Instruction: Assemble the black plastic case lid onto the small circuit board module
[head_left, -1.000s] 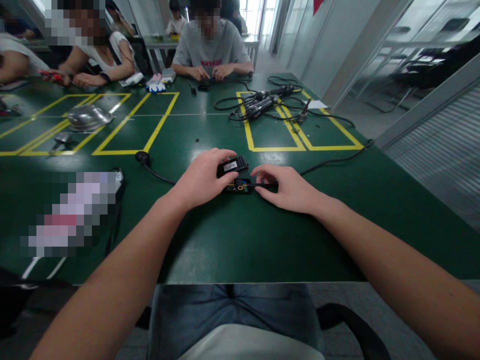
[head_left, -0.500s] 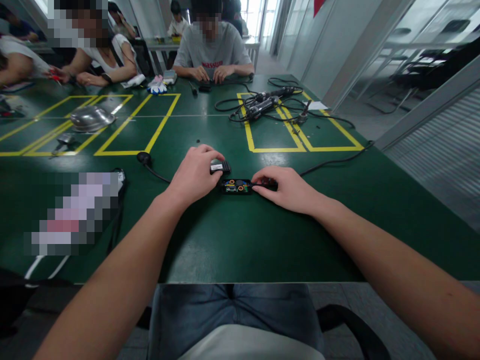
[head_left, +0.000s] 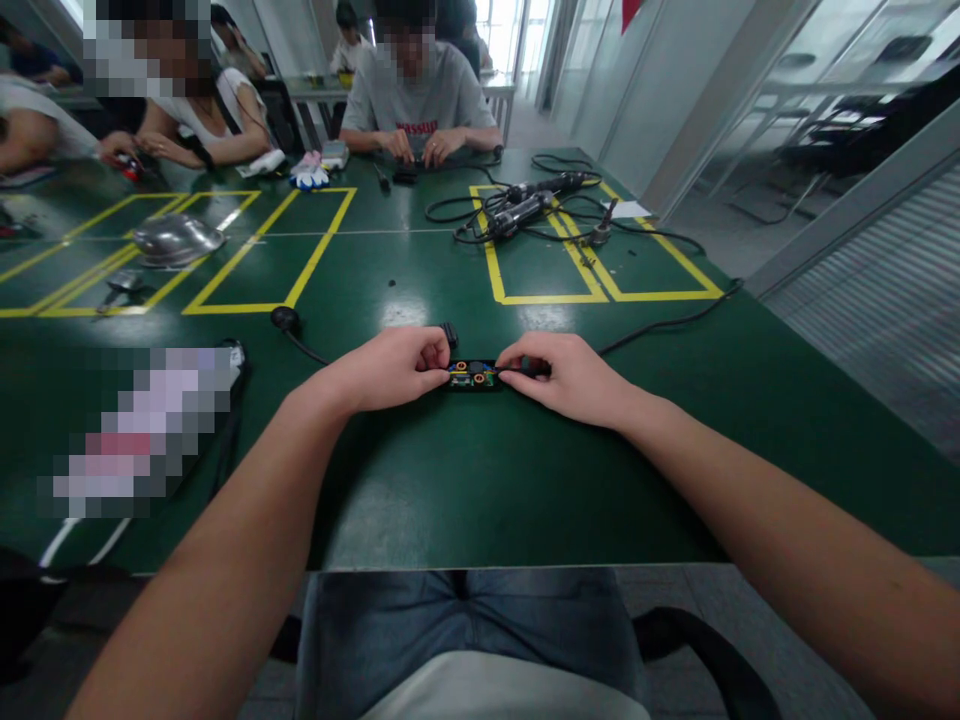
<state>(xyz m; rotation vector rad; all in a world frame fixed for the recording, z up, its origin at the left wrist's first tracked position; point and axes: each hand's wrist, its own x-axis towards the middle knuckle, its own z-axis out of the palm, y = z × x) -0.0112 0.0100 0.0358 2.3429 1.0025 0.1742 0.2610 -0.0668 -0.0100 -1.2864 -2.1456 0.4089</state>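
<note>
A small open black case with a circuit board [head_left: 474, 377] lies on the green table in front of me; two copper-coloured coils and some blue and yellow wires show in it. My left hand [head_left: 401, 367] is closed, thumb and fingers pinching the case's left end. At the opposite end, my right hand [head_left: 566, 378] is closed with its fingertips on the black cable [head_left: 534, 367] where it enters the case. Just behind my left fingers rests a black ribbed cover [head_left: 450, 335], partly hidden by them. A cord with a round black plug [head_left: 285, 320] runs under my left wrist.
A pixelated oblong object [head_left: 142, 420] lies at the left. Farther back are a metal bowl [head_left: 176, 241], a metal part [head_left: 124, 283], gloves [head_left: 310, 170] and black corded tools [head_left: 525, 210] among yellow tape lines. Other people sit across the table, their hands busy with small items.
My left hand has let go of the black ribbed cover, leaving it on the table behind the case, and has come down onto the case's left end. My right hand stays almost still.
</note>
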